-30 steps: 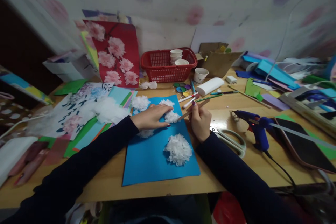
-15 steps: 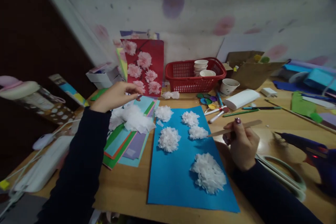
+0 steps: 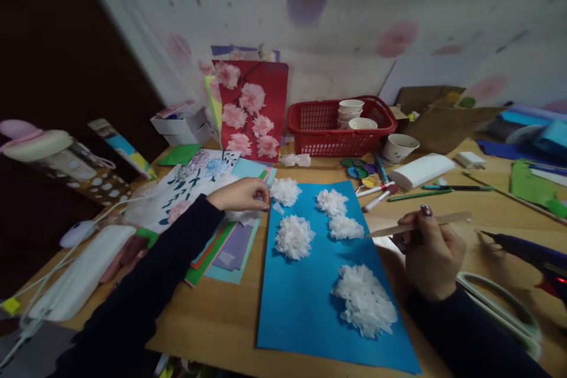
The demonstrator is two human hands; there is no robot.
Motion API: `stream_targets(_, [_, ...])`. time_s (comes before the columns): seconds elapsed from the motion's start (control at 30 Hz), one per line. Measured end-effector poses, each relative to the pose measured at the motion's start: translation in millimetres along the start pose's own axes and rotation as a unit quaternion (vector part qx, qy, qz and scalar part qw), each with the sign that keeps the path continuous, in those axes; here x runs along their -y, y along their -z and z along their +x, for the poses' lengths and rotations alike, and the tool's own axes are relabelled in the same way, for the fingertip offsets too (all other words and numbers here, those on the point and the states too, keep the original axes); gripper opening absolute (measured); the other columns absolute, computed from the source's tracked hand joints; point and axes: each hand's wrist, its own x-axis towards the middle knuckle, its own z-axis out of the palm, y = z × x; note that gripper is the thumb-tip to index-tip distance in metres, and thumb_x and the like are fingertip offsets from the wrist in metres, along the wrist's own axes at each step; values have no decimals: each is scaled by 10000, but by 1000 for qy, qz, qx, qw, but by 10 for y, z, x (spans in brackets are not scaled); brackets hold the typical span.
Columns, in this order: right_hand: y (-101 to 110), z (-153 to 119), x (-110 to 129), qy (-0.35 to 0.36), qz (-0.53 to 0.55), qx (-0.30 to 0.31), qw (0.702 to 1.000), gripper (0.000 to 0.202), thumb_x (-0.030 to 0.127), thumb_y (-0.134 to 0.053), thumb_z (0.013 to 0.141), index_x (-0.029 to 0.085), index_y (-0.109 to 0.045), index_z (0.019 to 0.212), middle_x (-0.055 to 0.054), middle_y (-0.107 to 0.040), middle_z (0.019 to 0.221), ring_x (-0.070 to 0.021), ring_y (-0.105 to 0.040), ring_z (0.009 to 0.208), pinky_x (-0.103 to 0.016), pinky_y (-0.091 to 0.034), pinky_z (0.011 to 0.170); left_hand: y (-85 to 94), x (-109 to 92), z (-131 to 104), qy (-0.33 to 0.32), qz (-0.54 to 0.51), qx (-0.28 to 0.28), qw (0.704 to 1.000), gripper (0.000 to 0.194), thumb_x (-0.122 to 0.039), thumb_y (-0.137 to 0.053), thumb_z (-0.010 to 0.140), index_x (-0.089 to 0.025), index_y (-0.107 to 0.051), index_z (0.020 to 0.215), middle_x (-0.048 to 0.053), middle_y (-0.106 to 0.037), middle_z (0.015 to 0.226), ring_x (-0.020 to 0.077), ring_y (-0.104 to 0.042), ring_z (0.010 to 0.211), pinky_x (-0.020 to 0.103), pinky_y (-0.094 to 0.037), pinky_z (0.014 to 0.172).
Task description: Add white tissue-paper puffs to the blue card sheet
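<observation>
My right hand [image 3: 434, 257] grips a flat wooden stick [image 3: 449, 218] between thumb and fingers. The stick's narrow tip points left, close to a small white tissue-paper flower [image 3: 346, 228] on a blue sheet of paper [image 3: 301, 307]. My left hand [image 3: 243, 195] has its fingers curled together over the left edge of that sheet, above white tissue paper [image 3: 245, 217]. What its fingertips hold, if anything, is hidden. More white ruffled flowers sit on the sheet, the largest flower [image 3: 365, 301] at the lower right.
A red card with pink flowers [image 3: 252, 112] stands behind, beside a red basket [image 3: 310, 142] holding paper cups. Coloured paper sheets [image 3: 221, 266] lie at the left. Scissors [image 3: 500, 313] and a glue gun [image 3: 527, 254] lie at the right, with paint pots [image 3: 361, 171] and brushes farther back.
My left hand has come down and right, from above the white tissue pile to the blue sheet's edge, its fingers now curled. The tissue pile there is largely gone from view, uncovering a floral picture.
</observation>
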Motion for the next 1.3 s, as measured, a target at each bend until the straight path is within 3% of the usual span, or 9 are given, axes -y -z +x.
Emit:
stream_targets(0.1, [-5,-24,13,1,13,11,1000,356,465,-629,772,162,-607,585,43,-429,386,-86,-384,325,-226,-266,318,12,-136,-20,16,-195,-20,980,170,-300,-657,731,-152,-591,783,32,-650,810,161,-599,764,272,-439,712])
stream_targets(0.2, [-26,-68,50,-11,19,51,998,359,466,-618,789,145,-626,631,26,-481,413,-96,-449,352,-219,-313,334,-136,-380,14,25,-373,-29,927,236,-290,-700,704,-149,-555,825,11,-629,794,125,-593,717,249,-450,667])
stream_targets(0.3, [-54,-115,85,-25,42,98,994,352,472,-643,767,137,-640,661,4,-535,445,-113,-497,381,-221,-351,341,-334,-634,56,58,-456,-15,888,279,-271,-717,701,-153,-566,903,2,-607,791,107,-579,683,216,-438,584])
stream_targets(0.43, [-80,-149,100,-74,58,124,988,364,491,-655,743,138,-636,655,8,-534,434,-112,-500,367,-212,-360,324,-510,-877,86,104,-536,14,838,271,-200,-693,722,-142,-588,966,40,-644,889,116,-613,750,238,-479,648])
stream_targets(0.67, [-93,-162,115,-131,80,132,979,374,500,-676,712,136,-634,635,11,-531,419,-102,-486,355,-198,-356,320,-680,-1074,179,45,-524,-51,849,262,-112,-701,709,-115,-594,948,85,-719,881,163,-673,825,288,-496,774])
stream_targets(0.83, [-80,-187,134,-132,81,170,973,356,480,-665,737,137,-630,649,10,-540,437,-101,-497,366,-194,-362,331,-809,-1123,219,46,-505,-80,858,275,-105,-701,707,-116,-594,960,82,-729,854,191,-691,840,316,-509,798])
stream_targets(1.03, [-86,-197,147,-130,74,172,974,353,479,-647,754,143,-625,647,11,-539,441,-103,-489,365,-200,-359,328,-844,-1116,218,47,-490,-58,869,265,-63,-629,739,-109,-589,996,70,-727,854,163,-682,825,265,-489,754])
stream_targets(1.17, [-97,-188,156,-127,71,165,975,356,487,-651,744,145,-627,647,15,-533,437,-104,-486,367,-205,-361,330,-829,-1119,206,28,-466,-47,883,237,-129,-600,792,-104,-595,1027,37,-709,759,138,-659,733,245,-462,703])
stream_targets(1.3, [-96,-191,169,-124,75,167,975,351,476,-656,741,141,-631,642,13,-537,440,-107,-492,368,-208,-359,329,-821,-1118,198,29,-507,-16,861,313,-148,-667,752,-113,-566,1046,56,-708,834,149,-669,788,258,-472,742])
